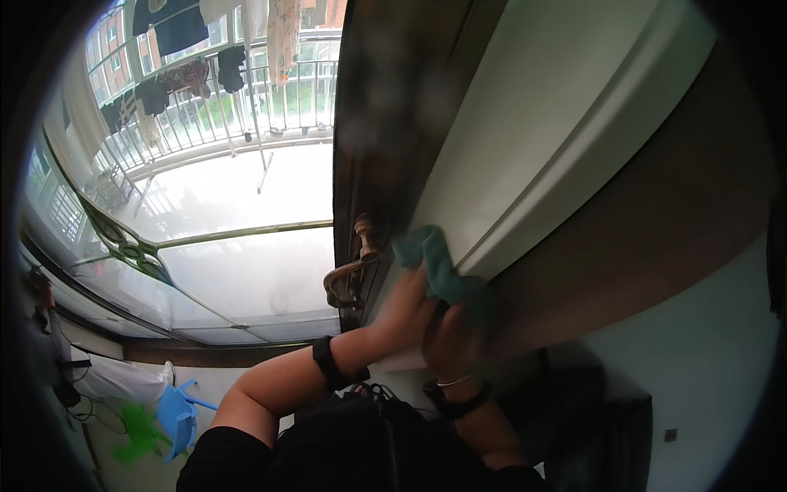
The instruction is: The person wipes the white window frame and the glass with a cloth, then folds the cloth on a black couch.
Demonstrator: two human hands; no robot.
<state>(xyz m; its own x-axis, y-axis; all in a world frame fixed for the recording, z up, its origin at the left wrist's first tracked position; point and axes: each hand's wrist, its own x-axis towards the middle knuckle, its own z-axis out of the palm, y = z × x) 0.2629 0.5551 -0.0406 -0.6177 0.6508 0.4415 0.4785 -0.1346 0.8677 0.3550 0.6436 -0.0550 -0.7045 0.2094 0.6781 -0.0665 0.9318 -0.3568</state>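
A teal cloth [438, 261] is bunched against a pale panel [492, 160] with a raised lengthwise ridge, beside a dark brown wooden door [393, 123]. My left hand [407, 309] grips the cloth's left part near the lower end of the panel. Close beside it, my right hand [452, 338] holds the cloth's lower right part; shadow and blur hide some of its fingers. Left of both hands, a curved brown door handle [347, 283] juts from the wooden door. Black bands circle both my wrists.
Glazed sliding doors [246, 277] stand at the left, with laundry [178, 31] hanging on the balcony beyond. Another person in pale trousers [117, 378] is at the far left, near a blue plastic chair [178, 424] and a green plastic seat [138, 433]. Black furniture [590, 418] stands at the lower right.
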